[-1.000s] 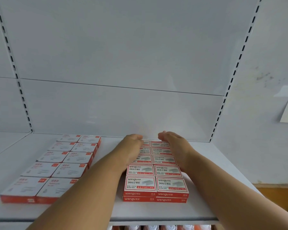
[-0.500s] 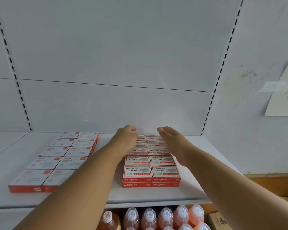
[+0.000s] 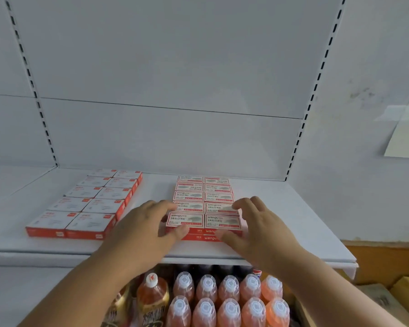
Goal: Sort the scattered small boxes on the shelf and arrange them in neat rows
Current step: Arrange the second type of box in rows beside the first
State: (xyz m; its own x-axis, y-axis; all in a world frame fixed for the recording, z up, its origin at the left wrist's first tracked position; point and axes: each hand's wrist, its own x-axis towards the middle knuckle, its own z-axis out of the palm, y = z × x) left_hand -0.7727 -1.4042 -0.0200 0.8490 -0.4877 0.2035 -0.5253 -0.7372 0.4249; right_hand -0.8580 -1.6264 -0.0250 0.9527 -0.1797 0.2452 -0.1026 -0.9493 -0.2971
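Observation:
Two blocks of small boxes lie on the white shelf [image 3: 293, 232]. The left block [image 3: 87, 204] is white-topped boxes with red sides, in two neat columns. The right block [image 3: 203, 199] is red-and-white staple boxes, two columns wide and stacked two high at the front. My left hand [image 3: 147, 227] rests against the front left corner of the right block, fingers spread and thumb on its front face. My right hand [image 3: 257, 230] mirrors it at the front right corner, fingers apart and thumb touching the front. Neither hand lifts a box.
Below the shelf stand several orange drink bottles [image 3: 222, 300] with white caps. A sheet of paper [image 3: 406, 133] is taped to the right wall. Cardboard boxes [image 3: 387, 300] sit at the lower right. Slotted uprights frame the shelf's back panel.
Both hands have drawn back from the rear of the right block to its front corners. The view has pulled back and down, bringing the bottles into sight.

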